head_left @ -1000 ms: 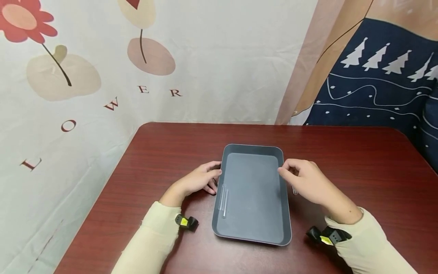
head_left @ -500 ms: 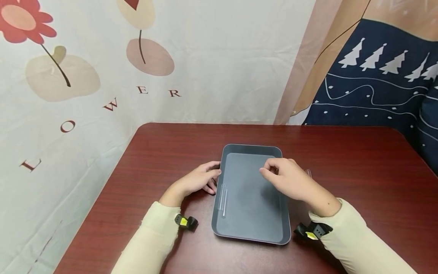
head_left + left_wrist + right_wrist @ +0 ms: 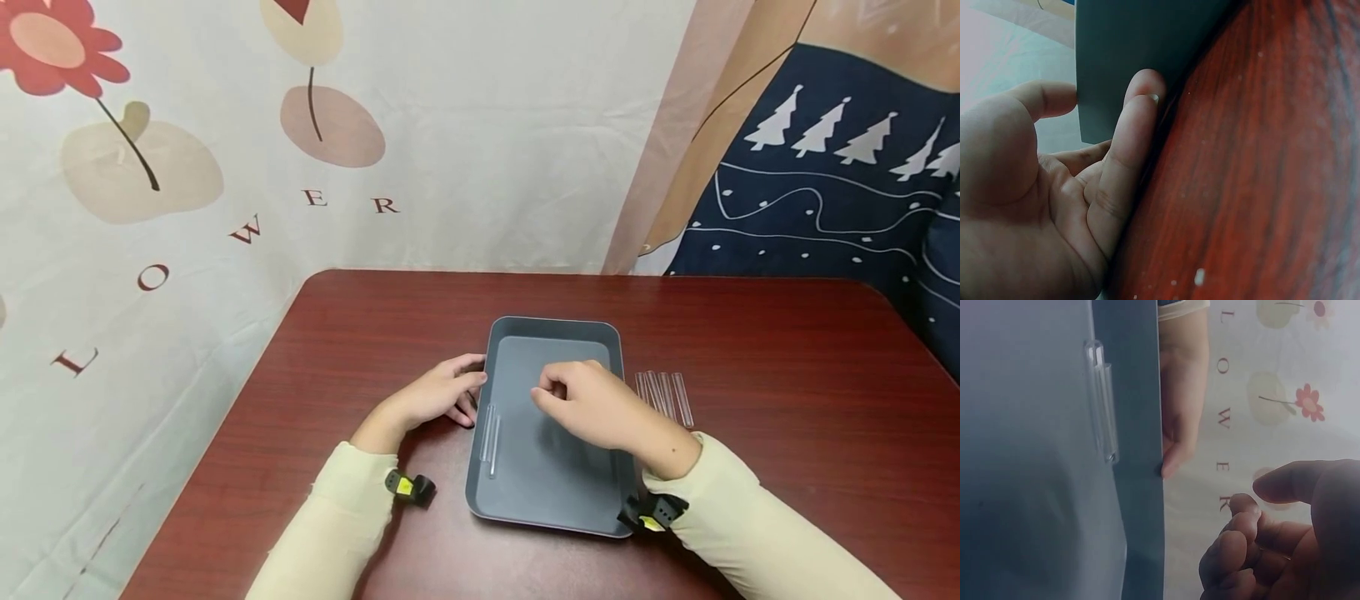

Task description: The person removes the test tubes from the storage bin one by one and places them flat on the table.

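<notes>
A grey rectangular tray (image 3: 551, 504) lies on the table. Inside along its left wall are two clear tubes (image 3: 490, 442), seen close up in the right wrist view. My left hand (image 3: 435, 396) rests against the tray's outer left side; its thumb touches the rim (image 3: 1077, 94) and loosely bent fingertips meet the outer wall. Above the tray's middle is my right hand (image 3: 592, 404), its fingers curled and thumb close to the index finger. A faint glint (image 3: 1286, 557) shows among those fingers, from a clear tube mostly hidden by the hand.
More clear tubes (image 3: 678, 400) lie side by side on the red-brown table (image 3: 787, 375), just right of the tray; the right forearm partly covers them. A pale curtain with flowers and letters (image 3: 487, 167) hangs behind the table, beside a dark blue cloth (image 3: 825, 200).
My right hand has moved left from the tray's right edge to over its middle, uncovering the row of tubes on the table. The left hand and tray have stayed in place.
</notes>
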`<state>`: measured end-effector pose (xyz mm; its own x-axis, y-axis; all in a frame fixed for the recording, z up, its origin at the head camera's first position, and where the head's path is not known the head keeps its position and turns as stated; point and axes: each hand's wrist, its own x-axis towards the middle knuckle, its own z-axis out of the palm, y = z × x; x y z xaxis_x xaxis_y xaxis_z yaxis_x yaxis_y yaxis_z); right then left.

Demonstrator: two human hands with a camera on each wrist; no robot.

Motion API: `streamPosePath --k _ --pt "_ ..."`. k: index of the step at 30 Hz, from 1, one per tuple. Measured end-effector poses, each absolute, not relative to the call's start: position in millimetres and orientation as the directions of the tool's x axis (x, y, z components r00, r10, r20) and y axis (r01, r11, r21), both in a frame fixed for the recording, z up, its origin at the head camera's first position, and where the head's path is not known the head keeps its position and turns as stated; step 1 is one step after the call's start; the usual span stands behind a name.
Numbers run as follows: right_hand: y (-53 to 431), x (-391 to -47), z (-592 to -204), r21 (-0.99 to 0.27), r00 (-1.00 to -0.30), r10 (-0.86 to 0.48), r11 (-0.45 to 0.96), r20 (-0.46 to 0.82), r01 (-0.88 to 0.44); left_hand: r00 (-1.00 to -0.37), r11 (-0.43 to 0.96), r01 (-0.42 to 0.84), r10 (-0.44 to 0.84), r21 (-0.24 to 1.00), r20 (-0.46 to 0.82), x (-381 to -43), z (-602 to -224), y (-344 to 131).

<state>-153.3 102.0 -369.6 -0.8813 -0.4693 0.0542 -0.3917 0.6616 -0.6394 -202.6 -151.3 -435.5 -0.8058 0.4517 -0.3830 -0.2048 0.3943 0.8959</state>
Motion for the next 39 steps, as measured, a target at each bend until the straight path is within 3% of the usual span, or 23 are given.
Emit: streamPosePath --k 8,15,39 --pt "85 -153 -369 -0.621 -0.856 -0.514 0.654 0.053 -0.431 -0.801 0.389 -0.212 0.457 0.897 -0.387 -203 -436 -151" --pt "69 -154 -375 -0.529 -0.817 -0.576 0.683 0.034 -0.503 -0.803 0.390 -0.226 0.444 0.893 -0.397 -204 -435 -151" --pt "53 -160 -401 -0.516 -0.793 -0.605 0.703 -0.073 -0.489 -0.800 0.389 -0.226 0.448 0.893 -0.398 -205 -438 -153"
